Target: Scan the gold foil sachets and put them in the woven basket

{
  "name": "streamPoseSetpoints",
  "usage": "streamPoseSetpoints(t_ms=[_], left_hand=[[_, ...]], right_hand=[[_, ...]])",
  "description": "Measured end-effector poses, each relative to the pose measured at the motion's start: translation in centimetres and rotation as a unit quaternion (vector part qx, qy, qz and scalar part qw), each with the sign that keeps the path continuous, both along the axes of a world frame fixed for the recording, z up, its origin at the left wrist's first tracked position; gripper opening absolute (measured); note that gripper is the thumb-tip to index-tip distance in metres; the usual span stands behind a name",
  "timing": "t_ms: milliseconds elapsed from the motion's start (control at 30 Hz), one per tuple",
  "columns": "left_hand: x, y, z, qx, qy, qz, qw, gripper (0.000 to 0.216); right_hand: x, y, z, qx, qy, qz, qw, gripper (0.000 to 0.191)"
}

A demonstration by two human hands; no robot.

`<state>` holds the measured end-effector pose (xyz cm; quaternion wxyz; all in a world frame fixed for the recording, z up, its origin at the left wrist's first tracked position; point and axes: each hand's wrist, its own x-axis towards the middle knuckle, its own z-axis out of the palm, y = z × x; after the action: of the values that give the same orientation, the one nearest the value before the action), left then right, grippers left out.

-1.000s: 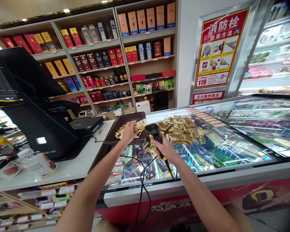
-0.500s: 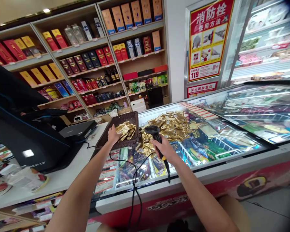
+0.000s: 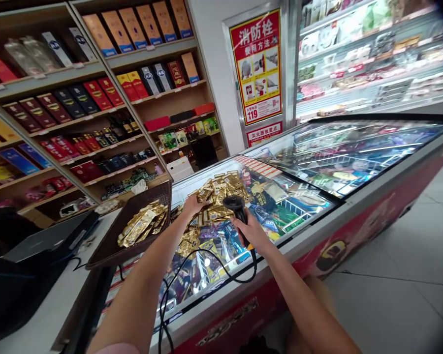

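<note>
My right hand is wrapped round the handle of a black barcode scanner, its head raised over the freezer's glass top. A black cable runs from the scanner's base toward me. My left hand reaches to the left edge of a heap of gold foil packets on the glass. Its fingers are partly hidden among the packets, and I cannot make out whether it grips one. More gold packets lie in a brown woven basket to the left of this hand.
The chest freezer with its glass lid stretches away to the right. On the left is a counter with a dark flat device. Shelves of boxed bottles stand behind, and a red fire hydrant sign hangs on the wall.
My left hand has moved from the basket to the packet heap on the glass. The view has turned right. The scanner stays in my right hand.
</note>
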<state>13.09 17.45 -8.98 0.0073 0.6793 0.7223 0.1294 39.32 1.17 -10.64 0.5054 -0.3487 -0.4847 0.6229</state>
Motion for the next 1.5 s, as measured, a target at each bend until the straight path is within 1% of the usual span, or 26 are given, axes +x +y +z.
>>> streamPoseSetpoints(t_ms=[33,100,233,433,567,767,967,1133,1267,1367,1433,1500], left_hand=[[0.4,0.1,-0.1,0.000,0.001,0.004,1.000,0.051],[0.7,0.1,-0.1,0.030,-0.006,-0.001,1.000,0.055],[0.2,-1.0,0.7,0.093,-0.023,-0.034,0.995,0.062],[-2.0,-4.6,2.2,0.161,-0.028,-0.130,0.978,0.060],[-3.5,-7.5,2.8,0.175,-0.021,-0.148,0.973,0.063],[-5.7,-11.1,3.5,0.195,-0.030,-0.133,0.971,0.068],[-8.3,-14.0,4.1,0.222,-0.027,-0.131,0.966,0.072],[-10.1,-15.6,3.7,0.235,-0.042,-0.115,0.964,0.073],[-11.8,-16.4,3.3,0.238,-0.042,-0.104,0.965,0.072],[-13.7,-16.8,3.2,0.241,-0.033,-0.059,0.968,0.070],[-15.4,-17.1,3.2,0.238,-0.030,-0.012,0.971,0.070],[-17.2,-17.3,3.2,0.219,-0.037,0.041,0.974,0.071]], right_hand=[[0.3,0.1,-0.2,0.002,0.000,-0.003,1.000,0.033],[0.7,0.3,-0.3,0.007,-0.002,-0.005,1.000,0.031],[0.2,0.4,0.2,0.001,0.002,-0.010,1.000,0.032],[-2.3,-0.2,2.1,0.019,-0.009,0.012,1.000,0.032],[-4.5,-0.9,3.1,0.036,0.010,0.041,0.998,0.032],[-8.2,-2.2,4.1,0.053,0.030,0.085,0.995,0.035],[-11.0,-3.7,4.9,0.060,0.010,0.108,0.992,0.035],[-12.6,-4.8,5.4,0.060,-0.010,0.124,0.990,0.033],[-13.5,-5.2,5.1,0.059,-0.017,0.130,0.990,0.033],[-13.9,-5.3,4.8,0.059,-0.021,0.134,0.989,0.035],[-14.0,-5.3,4.5,0.059,-0.021,0.134,0.989,0.036],[-14.0,-5.3,4.4,0.049,-0.022,0.133,0.990,0.037]])
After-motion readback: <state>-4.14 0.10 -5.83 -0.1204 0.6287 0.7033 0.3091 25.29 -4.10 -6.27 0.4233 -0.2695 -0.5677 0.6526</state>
